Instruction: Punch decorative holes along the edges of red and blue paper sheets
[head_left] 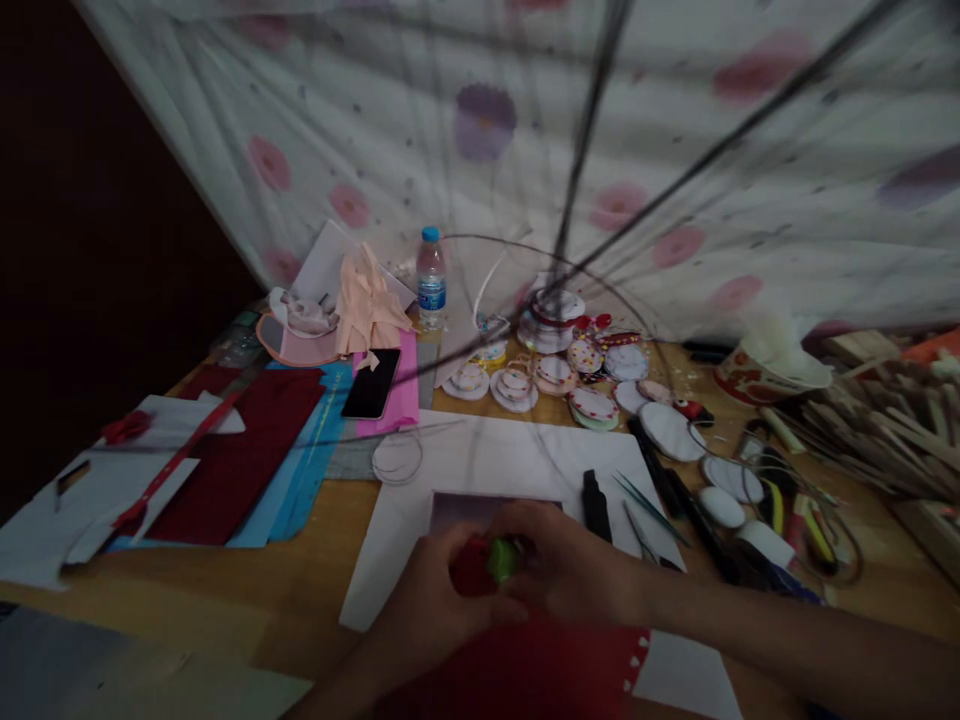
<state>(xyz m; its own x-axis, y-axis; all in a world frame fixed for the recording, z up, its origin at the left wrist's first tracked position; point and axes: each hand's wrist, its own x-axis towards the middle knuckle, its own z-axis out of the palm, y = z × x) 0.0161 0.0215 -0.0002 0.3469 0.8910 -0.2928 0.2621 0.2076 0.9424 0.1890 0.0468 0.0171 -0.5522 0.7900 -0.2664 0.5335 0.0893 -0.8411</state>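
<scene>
In the lower middle of the head view my two hands meet above a white sheet. My left hand [442, 605] is curled around a small dark red piece [469, 568]. My right hand [577, 570] is closed beside it, its fingers at a small bright green piece [502, 560] that touches the red one. What exactly the two pieces are is too dark and blurred to tell. Beneath the hands hangs red fabric [525, 665] with a white heart edging. A white paper sheet [480, 455] lies under them, with a dark rectangle [491, 508] partly covered by my fingers.
Small decorated hats [514, 385] crowd the back, near a water bottle [431, 280]. A phone [373, 383] rests on pink material. Folded dark red cloth [240, 455] lies left. Tweezers [649, 505], a black marker [596, 508] and wooden sticks [885, 410] are right. Dark strands cross overhead.
</scene>
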